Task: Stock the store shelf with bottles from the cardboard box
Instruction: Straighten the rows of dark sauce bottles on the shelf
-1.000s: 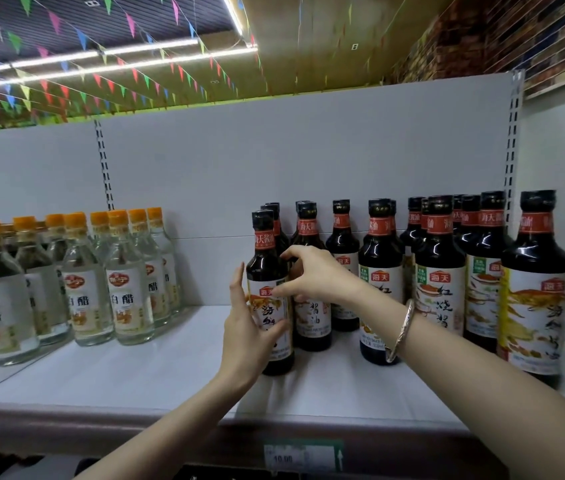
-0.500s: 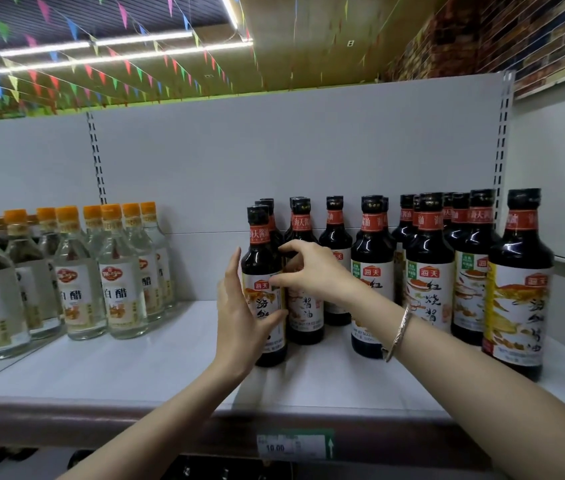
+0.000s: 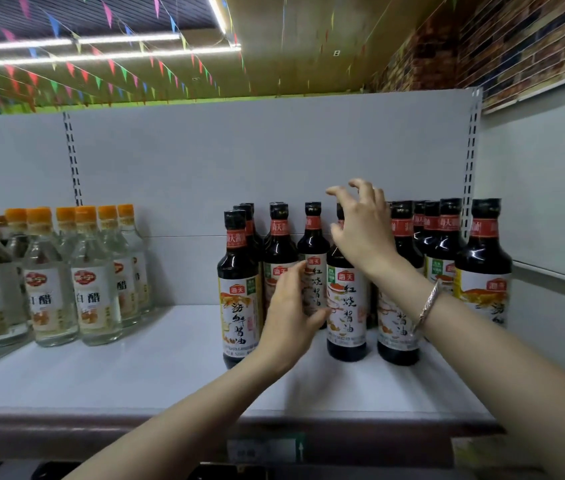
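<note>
Both hands up at the shelf [image 3: 170, 375]: left hand [image 3: 291, 313] flat w/ straight fingers against the dark sauce bottles [image 3: 345, 299], prob squaring the row, right hand [image 3: 364, 230] hovering loosely curled over their caps, gripping nothing, box not in view.

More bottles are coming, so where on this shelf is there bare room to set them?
The widest bare patch of the shelf lies between the clear vinegar bottles and the leftmost dark soy sauce bottle. A bare strip also runs along the front edge. The right side is crowded with dark bottles.
</note>
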`<state>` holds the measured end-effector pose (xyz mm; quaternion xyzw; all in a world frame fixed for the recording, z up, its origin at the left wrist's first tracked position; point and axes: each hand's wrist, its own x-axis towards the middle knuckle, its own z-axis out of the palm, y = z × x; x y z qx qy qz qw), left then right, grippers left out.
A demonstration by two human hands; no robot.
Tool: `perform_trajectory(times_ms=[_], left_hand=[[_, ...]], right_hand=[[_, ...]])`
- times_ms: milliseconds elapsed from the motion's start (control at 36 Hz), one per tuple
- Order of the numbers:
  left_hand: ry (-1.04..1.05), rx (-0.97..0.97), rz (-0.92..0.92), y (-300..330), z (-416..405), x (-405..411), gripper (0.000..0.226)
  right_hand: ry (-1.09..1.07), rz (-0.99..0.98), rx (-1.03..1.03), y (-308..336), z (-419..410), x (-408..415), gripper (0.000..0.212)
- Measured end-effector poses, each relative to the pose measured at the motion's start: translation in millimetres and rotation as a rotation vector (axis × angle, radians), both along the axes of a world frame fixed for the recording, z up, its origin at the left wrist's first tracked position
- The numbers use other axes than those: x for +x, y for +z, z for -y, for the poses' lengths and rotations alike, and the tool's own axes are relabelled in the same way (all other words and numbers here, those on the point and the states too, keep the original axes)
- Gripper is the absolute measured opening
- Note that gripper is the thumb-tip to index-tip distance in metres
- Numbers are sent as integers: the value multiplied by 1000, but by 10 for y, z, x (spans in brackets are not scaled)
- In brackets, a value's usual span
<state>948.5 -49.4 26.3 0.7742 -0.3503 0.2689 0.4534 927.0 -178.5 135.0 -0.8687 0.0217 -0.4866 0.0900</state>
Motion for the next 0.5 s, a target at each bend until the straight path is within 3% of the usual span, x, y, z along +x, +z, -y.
perform_trajectory(times_ms=[83,222,500], left_hand=[[-33,29,-88,-4,174,32,89],[-82,11,-202,58,415,31,100],[-64,-25,-261,104,580,141,107]], right_hand=[[51,-100,63,90,65,21,53],[64,-208,120,205,130,123,37],[184,-165,208,290,218,251,28]])
